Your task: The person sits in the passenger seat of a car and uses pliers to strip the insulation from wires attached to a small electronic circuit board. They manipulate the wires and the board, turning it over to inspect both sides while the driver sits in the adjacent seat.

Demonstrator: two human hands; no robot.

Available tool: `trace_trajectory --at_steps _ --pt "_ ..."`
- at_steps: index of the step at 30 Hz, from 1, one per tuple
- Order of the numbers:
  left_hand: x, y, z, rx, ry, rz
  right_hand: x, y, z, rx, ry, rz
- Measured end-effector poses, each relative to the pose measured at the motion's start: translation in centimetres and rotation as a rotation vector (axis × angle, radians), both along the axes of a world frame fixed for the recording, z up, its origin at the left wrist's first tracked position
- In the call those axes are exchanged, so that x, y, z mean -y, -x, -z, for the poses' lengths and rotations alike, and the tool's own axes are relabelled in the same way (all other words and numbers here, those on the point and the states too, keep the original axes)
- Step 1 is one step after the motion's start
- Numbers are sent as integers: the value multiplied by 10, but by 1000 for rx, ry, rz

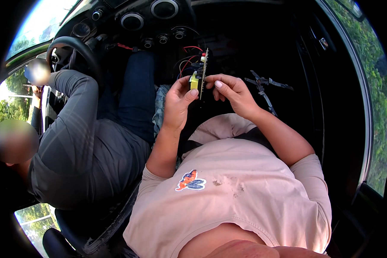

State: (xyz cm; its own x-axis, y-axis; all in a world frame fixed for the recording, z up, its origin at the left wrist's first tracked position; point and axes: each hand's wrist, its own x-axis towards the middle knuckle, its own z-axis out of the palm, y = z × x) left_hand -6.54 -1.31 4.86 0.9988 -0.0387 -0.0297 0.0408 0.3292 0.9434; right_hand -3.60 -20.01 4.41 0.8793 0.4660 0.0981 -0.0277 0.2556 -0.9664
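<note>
In front of my chest a circuit board (204, 71) stands on edge, thin side toward me. A yellow block-shaped component (194, 81), which looks like a transformer, juts from its left face. My left hand (176, 101) is closed around this lower part, thumb on the yellow block. Thin red and dark wires (187, 62) trail from the board's upper left. My right hand (232, 92) is at the board's right face, its fingers bent and the index fingertip at or touching it. Whether anything small is pinched in those fingers is hidden.
An unfolded multi-tool (262, 84) lies beyond my right hand on a dark surface. Left of me sits another person in a dark grey top (73, 142), an arm by the steering wheel (73, 43). Dashboard knobs (163, 38) are ahead; a car door (339, 99) is at right.
</note>
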Motion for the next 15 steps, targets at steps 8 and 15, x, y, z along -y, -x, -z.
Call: trace_trajectory --at_steps 8,15 --pt "1 3 5 -115 457 176 0 9 -15 277 193 100" --pt "4 3 11 -186 554 220 1 13 -20 543 311 153"
